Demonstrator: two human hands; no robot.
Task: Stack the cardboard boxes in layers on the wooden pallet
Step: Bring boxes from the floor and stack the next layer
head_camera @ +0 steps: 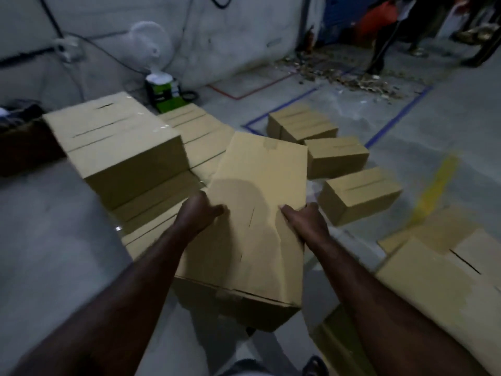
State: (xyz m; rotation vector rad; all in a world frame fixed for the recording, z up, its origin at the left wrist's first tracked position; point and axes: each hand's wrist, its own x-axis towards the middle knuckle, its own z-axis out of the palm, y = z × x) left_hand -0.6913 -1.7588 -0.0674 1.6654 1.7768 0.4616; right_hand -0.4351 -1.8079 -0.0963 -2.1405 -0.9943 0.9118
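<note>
I hold a long brown cardboard box in front of me, tilted, with its far end pointing away. My left hand grips its left edge and my right hand grips its right edge. Left of it stands a stack of cardboard boxes in layers, with a lower row of boxes behind and beside it. The wooden pallet under the stack is hidden. The picture is blurred.
Three loose boxes lie on the concrete floor at the right, near blue tape lines. Another large box lies at the near right. A white fan stands by the wall. A person's legs and debris are far right.
</note>
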